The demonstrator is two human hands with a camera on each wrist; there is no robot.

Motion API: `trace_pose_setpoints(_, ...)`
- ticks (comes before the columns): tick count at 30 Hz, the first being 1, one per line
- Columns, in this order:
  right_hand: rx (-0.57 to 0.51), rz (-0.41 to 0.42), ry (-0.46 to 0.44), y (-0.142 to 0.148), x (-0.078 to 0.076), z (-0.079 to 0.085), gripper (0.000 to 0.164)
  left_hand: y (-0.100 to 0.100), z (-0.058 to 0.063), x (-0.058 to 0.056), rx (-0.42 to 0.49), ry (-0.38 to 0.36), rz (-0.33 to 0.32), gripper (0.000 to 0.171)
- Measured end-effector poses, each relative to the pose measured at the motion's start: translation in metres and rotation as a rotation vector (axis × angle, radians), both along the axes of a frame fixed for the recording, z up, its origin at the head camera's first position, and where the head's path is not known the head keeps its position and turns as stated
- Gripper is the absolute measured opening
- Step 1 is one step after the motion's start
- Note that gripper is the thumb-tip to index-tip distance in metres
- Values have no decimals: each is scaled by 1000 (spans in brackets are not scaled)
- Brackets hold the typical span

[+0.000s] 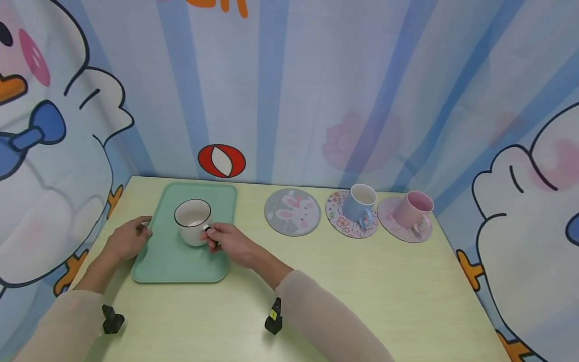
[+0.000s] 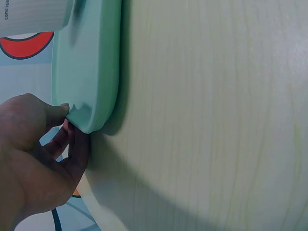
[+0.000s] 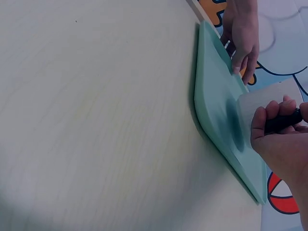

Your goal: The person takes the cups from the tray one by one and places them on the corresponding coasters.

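A white mug (image 1: 192, 221) with a dark rim stands upright over the green tray (image 1: 154, 261) on the table's left side. My right hand (image 1: 232, 244) grips the mug by its black handle (image 3: 283, 121), fingers curled round it. At the tray's left edge, my left hand (image 1: 128, 238) pinches the rim. In the left wrist view the thumb of that hand (image 2: 36, 154) lies on top of the rim, with the fingers below it. Part of the mug (image 2: 36, 14) shows at the top left there, with small lettering on its side.
Right of the tray lies a grey round coaster (image 1: 292, 212) with a rabbit print. Beyond it a blue mug (image 1: 357, 206) stands on a flowered coaster (image 1: 336, 213), and a pink mug (image 1: 410, 211) on a pink coaster (image 1: 393, 230). A printed curtain (image 1: 298, 90) hangs behind the table.
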State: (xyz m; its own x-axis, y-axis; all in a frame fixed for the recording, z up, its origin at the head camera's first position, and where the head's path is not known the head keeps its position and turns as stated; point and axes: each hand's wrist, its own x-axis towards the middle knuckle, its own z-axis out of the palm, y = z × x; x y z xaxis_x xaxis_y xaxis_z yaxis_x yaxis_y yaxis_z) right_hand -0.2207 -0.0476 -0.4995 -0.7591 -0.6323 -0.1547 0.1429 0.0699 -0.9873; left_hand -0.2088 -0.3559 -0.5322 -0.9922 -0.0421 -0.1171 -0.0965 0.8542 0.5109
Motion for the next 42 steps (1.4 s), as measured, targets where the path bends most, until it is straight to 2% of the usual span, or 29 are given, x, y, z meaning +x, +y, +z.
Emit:
trace_pose_setpoints(9,-65,-35,34,23,-6,9,28,-3,0,1,13,1,-15,50)
trace_pose_setpoints(17,-133,-60,34,40,-11,16,24,-5,4,4,19,-9,12,51)
trace_pose_setpoints(26,-150,-108,31,62,-14,22,23,-5,1,2,18,-1,0,51)
trace_pose_setpoints(35,-152,-124,64,84,-15,28,25,-1,-2,0,18,8,-7,50)
trace_pose_setpoints(42,-164,-152,72,96,-19,29,28,1,2,1,22,-8,0,50)
